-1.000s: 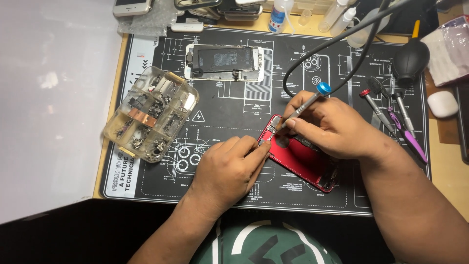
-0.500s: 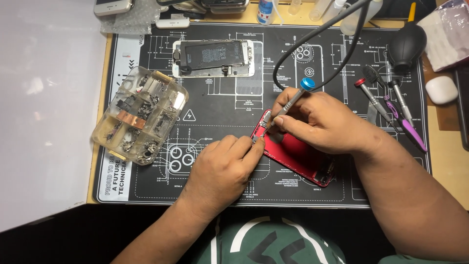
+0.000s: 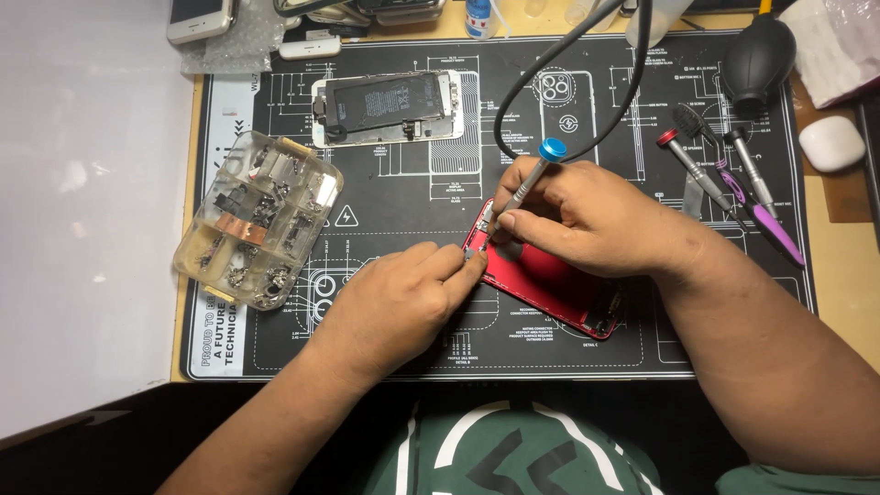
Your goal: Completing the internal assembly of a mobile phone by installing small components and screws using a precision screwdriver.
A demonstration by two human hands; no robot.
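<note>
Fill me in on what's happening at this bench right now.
A person is working on a red phone housing that lies on a dark repair mat. The right hand holds a slim screwdriver with a blue cap, its tip down at the housing's upper corner. The left hand steadies that same corner with its fingertips. A clear parts box sits to the left, an opened phone lies further up the mat, and spare screwdrivers rest at the right.

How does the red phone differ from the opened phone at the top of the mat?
The red phone lies slanted under both hands, back shell up; the opened phone lies level and untouched, its black battery and insides exposed. The right hand holds a screwdriver at the red phone's corner, and the left hand steadies it. Both rest on the black mat.
</note>
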